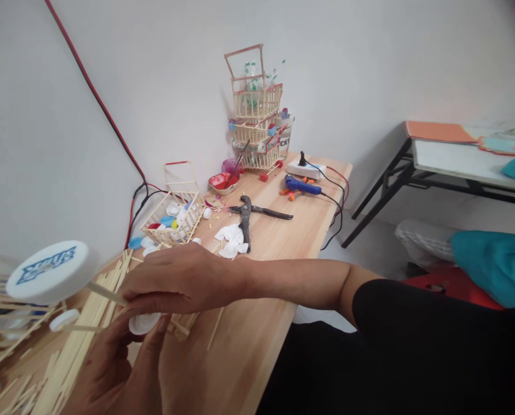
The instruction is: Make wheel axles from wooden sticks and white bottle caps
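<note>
My right hand (184, 282) reaches in from the right, its fingers closed at the end of a thin wooden stick (106, 293). At that stick's far end is a white bottle cap (50, 272) with blue printing. Below, my left hand (114, 369) pinches another white bottle cap (144, 324) between thumb and fingers. A second stick (82, 328), with a smaller white cap (65, 319) at its end, runs toward my left hand. Whether these pieces are joined is hidden by my fingers. Beneath lies a bundle of wooden sticks (78, 340).
Behind my hands stand a stick-built cart (188, 210) filled with caps and stacked stick carts (257, 104). Pliers (261, 212), a tissue (231, 241), a red paint dish (223, 183), a blue glue gun (301, 185) and a power strip (307, 169) lie on the wooden table (279, 253).
</note>
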### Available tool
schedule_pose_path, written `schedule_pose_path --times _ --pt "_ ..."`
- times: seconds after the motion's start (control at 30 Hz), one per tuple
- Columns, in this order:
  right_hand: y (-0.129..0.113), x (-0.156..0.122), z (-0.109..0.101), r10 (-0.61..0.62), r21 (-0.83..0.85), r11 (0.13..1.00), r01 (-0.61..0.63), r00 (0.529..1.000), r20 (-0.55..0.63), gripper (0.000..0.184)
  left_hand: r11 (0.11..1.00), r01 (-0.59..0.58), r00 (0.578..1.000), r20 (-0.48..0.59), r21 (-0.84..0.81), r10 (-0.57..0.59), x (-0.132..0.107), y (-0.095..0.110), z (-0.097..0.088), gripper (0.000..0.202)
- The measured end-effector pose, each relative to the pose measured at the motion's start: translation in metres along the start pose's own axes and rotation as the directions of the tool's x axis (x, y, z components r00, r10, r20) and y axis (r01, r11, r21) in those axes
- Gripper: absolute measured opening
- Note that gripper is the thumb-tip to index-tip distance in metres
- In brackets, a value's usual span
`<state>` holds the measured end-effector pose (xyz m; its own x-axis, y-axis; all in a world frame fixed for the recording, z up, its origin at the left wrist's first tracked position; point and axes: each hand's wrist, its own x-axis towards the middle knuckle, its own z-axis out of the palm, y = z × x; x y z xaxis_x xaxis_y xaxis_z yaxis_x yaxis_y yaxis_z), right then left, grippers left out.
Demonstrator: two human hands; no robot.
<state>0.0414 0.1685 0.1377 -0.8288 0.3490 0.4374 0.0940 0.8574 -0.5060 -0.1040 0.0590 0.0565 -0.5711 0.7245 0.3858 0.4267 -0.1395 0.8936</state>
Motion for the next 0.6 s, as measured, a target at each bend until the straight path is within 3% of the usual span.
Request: schedule_pose_path --times 0.47,0.6 --pt "0.0013 0.0006 -0.0001 0.014 -0.005 1.0 -0.014 1.0 0.003 0.023 0.993 0.073 0.997 -0.031 0.097 -0.07 -0.0023 0.0085 -0.0005 0.044" --pt "0.0002 0.0005 -0.0001 -0.003 -0.031 1.0 0.003 1.0 0.008 0.021 0.994 0.028 1.0 -0.002 0.105 -0.028 -0.0012 0.0053 -0.0017 0.042"
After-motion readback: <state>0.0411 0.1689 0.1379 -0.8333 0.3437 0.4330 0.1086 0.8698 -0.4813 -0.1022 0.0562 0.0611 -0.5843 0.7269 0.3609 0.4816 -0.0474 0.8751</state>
